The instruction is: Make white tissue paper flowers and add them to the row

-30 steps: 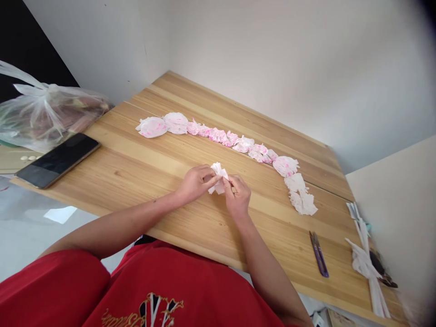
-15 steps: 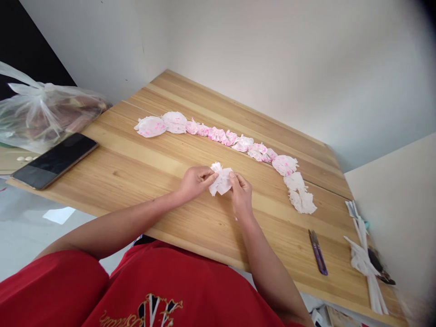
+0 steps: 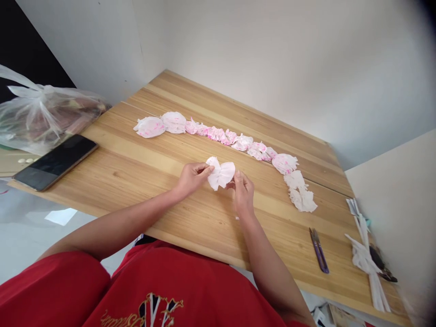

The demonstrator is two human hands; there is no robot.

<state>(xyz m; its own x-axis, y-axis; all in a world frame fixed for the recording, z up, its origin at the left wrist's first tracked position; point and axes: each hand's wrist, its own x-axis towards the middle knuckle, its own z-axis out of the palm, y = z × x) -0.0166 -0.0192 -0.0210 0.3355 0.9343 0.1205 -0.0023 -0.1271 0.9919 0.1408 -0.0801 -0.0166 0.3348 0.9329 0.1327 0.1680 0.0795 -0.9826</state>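
Both hands hold a small white tissue-paper flower (image 3: pixel 220 173) just above the wooden table (image 3: pixel 143 177). My left hand (image 3: pixel 191 178) pinches its left side with thumb and fingers. My right hand (image 3: pixel 242 192) grips its lower right edge with closed fingertips. The paper is fanned out into two rounded lobes. Behind it a curved row of finished paper flowers (image 3: pixel 225 136), white with pink marks, runs across the table and ends in plain white ones (image 3: pixel 301 195) at the right.
A dark phone (image 3: pixel 54 162) lies at the table's left edge, beside a knotted clear plastic bag (image 3: pixel 44 113). Purple snips (image 3: pixel 319 250) lie at the front right. White folded paper strips (image 3: pixel 366 259) and a dark tool (image 3: pixel 381 265) sit at the right end. Walls close the far side.
The crumpled paper has been spread wider into a fanned, two-lobed shape and lifted slightly. My hands have moved a little apart.
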